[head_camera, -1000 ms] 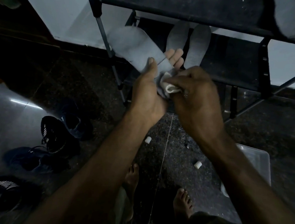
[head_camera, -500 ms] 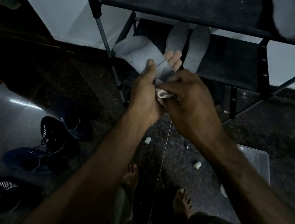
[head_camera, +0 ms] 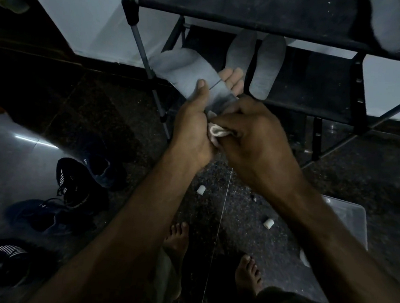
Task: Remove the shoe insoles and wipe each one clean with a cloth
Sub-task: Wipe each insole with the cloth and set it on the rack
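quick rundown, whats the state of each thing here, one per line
left hand: grips the held insole, thumb on top
right hand: pinches the cloth
held insole: off the rack, tilted up-left
cloth: bunched against the held insole's near end
two insoles: lying side by side on the lower shelf
shoes: on the floor, left

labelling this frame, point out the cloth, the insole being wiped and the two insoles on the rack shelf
cloth (head_camera: 216, 131): head view, on the white fold showing between the hands
held insole (head_camera: 184, 71): head view, on its wide grey end
shelf insoles (head_camera: 267, 65): head view, on the middle of the right one
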Action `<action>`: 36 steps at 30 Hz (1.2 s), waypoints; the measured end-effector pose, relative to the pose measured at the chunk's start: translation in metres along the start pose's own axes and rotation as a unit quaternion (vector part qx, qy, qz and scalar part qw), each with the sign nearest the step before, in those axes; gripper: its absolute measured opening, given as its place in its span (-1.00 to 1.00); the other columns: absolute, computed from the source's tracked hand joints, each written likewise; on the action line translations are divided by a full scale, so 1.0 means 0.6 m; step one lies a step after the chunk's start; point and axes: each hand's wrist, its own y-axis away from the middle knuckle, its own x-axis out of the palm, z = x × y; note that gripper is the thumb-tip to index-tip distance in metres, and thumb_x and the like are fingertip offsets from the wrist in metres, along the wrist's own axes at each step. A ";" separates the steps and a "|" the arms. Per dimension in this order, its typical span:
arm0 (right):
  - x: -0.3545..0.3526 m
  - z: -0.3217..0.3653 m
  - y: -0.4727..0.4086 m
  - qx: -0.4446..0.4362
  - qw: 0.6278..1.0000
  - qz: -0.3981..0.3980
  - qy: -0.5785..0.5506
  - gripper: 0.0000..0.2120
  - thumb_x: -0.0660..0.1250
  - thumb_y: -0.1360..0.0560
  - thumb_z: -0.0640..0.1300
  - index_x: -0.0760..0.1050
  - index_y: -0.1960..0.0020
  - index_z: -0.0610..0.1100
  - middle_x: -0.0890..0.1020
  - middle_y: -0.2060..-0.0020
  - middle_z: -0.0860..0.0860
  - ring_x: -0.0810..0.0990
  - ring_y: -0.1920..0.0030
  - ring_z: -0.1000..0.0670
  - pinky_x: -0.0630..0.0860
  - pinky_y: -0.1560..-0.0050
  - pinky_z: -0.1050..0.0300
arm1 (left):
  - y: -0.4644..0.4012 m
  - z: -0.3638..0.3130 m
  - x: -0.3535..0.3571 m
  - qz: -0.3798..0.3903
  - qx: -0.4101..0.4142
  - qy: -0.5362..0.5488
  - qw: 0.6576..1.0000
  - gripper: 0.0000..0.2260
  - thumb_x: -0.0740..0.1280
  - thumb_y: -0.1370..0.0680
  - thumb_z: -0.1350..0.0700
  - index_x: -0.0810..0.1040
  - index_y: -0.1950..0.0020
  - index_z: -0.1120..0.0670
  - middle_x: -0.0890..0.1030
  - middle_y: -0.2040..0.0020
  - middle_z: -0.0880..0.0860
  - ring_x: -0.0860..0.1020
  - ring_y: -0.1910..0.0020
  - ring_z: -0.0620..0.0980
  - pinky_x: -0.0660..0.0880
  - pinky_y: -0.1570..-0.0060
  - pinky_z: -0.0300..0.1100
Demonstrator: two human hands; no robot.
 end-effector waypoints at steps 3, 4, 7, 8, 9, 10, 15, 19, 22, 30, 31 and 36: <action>-0.014 -0.030 -0.002 0.029 0.999 -0.032 0.029 -0.87 0.34 -0.53 -0.10 0.67 0.06 -0.09 0.61 0.18 -0.04 0.51 0.17 -0.02 0.48 0.19 -0.07 | -0.003 -0.002 0.002 -0.010 0.002 -0.001 1.000 -0.58 -0.10 -0.70 -0.03 0.36 -0.35 0.19 0.42 -0.37 0.06 0.37 -0.40 -0.02 0.37 -0.34 -0.05; -0.018 -0.039 -0.001 0.045 0.997 -0.051 0.041 -0.83 0.32 -0.55 -0.07 0.66 0.09 -0.10 0.61 0.21 -0.05 0.50 0.20 -0.02 0.47 0.20 -0.07 | -0.004 -0.001 0.003 -0.010 0.002 -0.006 1.000 -0.58 -0.10 -0.70 -0.03 0.36 -0.35 0.19 0.42 -0.38 0.06 0.36 -0.40 -0.02 0.33 -0.37 -0.02; -0.017 -0.031 0.003 0.048 0.997 -0.045 0.031 -0.86 0.35 -0.54 -0.11 0.65 0.08 -0.12 0.62 0.21 -0.07 0.52 0.20 -0.02 0.49 0.18 -0.07 | -0.005 0.001 0.003 -0.018 0.000 -0.016 1.000 -0.57 -0.10 -0.70 -0.03 0.35 -0.36 0.18 0.41 -0.39 0.06 0.37 -0.40 -0.02 0.30 -0.39 -0.02; -0.011 -0.019 0.005 0.038 0.999 -0.027 0.016 -0.90 0.37 -0.51 -0.15 0.66 0.06 -0.13 0.63 0.18 -0.07 0.53 0.17 -0.03 0.50 0.15 -0.05 | -0.004 0.001 0.001 -0.018 -0.002 -0.013 1.000 -0.57 -0.09 -0.70 -0.03 0.35 -0.37 0.18 0.42 -0.39 0.07 0.37 -0.39 -0.03 0.32 -0.38 -0.03; -0.005 -0.008 0.005 0.029 0.999 -0.014 0.003 -0.90 0.38 -0.49 -0.18 0.66 0.05 -0.14 0.63 0.15 -0.07 0.53 0.13 -0.04 0.50 0.12 -0.05 | -0.003 0.000 0.000 -0.017 -0.002 -0.009 1.000 -0.57 -0.09 -0.70 -0.04 0.35 -0.37 0.18 0.42 -0.39 0.07 0.38 -0.38 -0.04 0.33 -0.37 -0.05; 0.000 0.000 0.004 0.023 1.000 -0.009 0.000 -0.90 0.37 -0.50 -0.19 0.66 0.04 -0.14 0.63 0.13 -0.07 0.53 0.11 -0.06 0.49 0.10 -0.07 | -0.002 0.000 -0.001 -0.015 -0.001 -0.004 1.000 -0.57 -0.08 -0.70 -0.04 0.34 -0.39 0.18 0.43 -0.39 0.07 0.39 -0.38 -0.05 0.34 -0.36 -0.06; -0.007 -0.029 -0.002 0.068 0.992 -0.081 0.061 -0.85 0.30 -0.56 -0.13 0.64 0.03 -0.13 0.63 0.18 -0.05 0.49 0.20 0.01 0.45 0.16 0.04 | 0.003 -0.001 0.007 -0.010 -0.003 -0.015 1.000 -0.52 -0.12 -0.70 -0.03 0.21 -0.50 0.22 0.30 -0.50 0.16 0.28 -0.48 0.07 0.34 -0.35 -0.05; 0.000 -0.008 0.008 0.058 0.996 -0.057 0.027 -0.89 0.33 -0.53 -0.18 0.64 0.05 -0.15 0.63 0.18 -0.07 0.50 0.18 0.01 0.43 0.15 0.10 | 0.003 0.001 0.007 -0.024 0.000 -0.019 1.000 -0.53 -0.12 -0.70 -0.03 0.25 -0.48 0.21 0.32 -0.49 0.16 0.30 -0.48 0.06 0.24 -0.45 -0.01; 0.015 0.009 0.006 0.045 0.997 -0.054 0.031 -0.86 0.33 -0.51 -0.21 0.64 -0.01 -0.17 0.63 0.12 -0.10 0.53 0.13 -0.08 0.47 0.12 -0.02 | 0.004 0.001 0.005 -0.025 -0.005 -0.014 1.000 -0.54 -0.10 -0.70 -0.05 0.31 -0.43 0.19 0.37 -0.47 0.15 0.34 -0.45 0.03 0.26 -0.44 -0.02; 0.008 -0.010 0.011 0.067 0.995 -0.072 0.034 -0.88 0.32 -0.55 -0.18 0.63 0.01 -0.15 0.62 0.15 -0.07 0.52 0.15 -0.02 0.47 0.12 0.04 | 0.004 -0.004 0.007 -0.030 -0.006 0.005 1.000 -0.54 -0.11 -0.70 -0.04 0.30 -0.43 0.21 0.34 -0.48 0.17 0.33 -0.45 0.03 0.32 -0.35 -0.06; 0.014 -0.001 0.012 0.058 0.996 -0.063 0.026 -0.87 0.32 -0.53 -0.20 0.63 -0.02 -0.15 0.62 0.13 -0.07 0.51 0.13 -0.03 0.46 0.11 0.06 | 0.006 -0.004 0.008 -0.032 -0.009 0.004 0.999 -0.54 -0.10 -0.70 -0.05 0.32 -0.41 0.20 0.36 -0.47 0.16 0.35 -0.43 0.02 0.35 -0.33 -0.08; 0.008 -0.021 0.003 0.065 0.991 -0.116 0.031 -0.86 0.33 -0.55 -0.15 0.63 -0.03 -0.14 0.63 0.14 -0.07 0.52 0.14 -0.03 0.44 0.13 0.07 | 0.008 0.003 0.014 -0.033 -0.030 0.002 0.999 -0.54 -0.09 -0.69 -0.07 0.32 -0.41 0.19 0.37 -0.46 0.15 0.35 -0.43 0.03 0.34 -0.34 -0.02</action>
